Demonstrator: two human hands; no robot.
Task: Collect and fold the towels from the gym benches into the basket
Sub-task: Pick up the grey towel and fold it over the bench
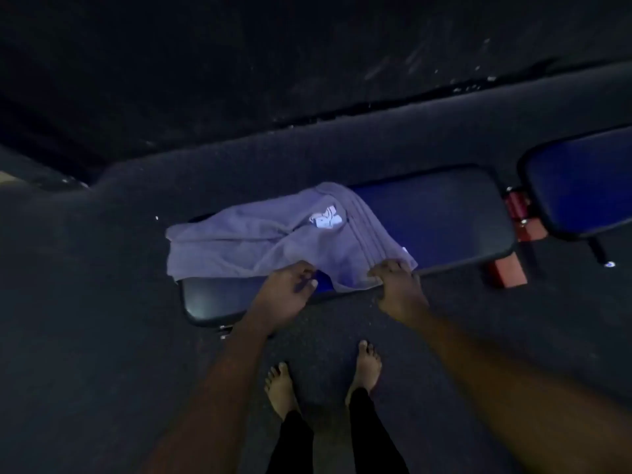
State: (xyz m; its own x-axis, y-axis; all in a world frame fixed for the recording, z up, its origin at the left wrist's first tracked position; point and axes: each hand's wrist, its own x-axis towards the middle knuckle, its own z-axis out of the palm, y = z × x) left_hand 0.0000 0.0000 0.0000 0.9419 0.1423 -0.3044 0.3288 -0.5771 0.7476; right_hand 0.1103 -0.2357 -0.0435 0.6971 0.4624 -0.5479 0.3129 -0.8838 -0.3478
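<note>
A pale lilac towel [273, 239] with a white logo lies rumpled across the left half of a blue padded gym bench [434, 217]. My left hand [285, 295] pinches the towel's near edge toward the middle of the bench. My right hand [398, 285] grips the towel's near right corner at the bench's front edge. Both hands are closed on the cloth. No basket is in view.
A second blue pad [581, 186] adjoins the bench at the right, joined by a red metal frame [513, 234]. Dark carpet [102, 336] covers the floor, with a raised step behind the bench. My bare feet [325, 378] stand just in front.
</note>
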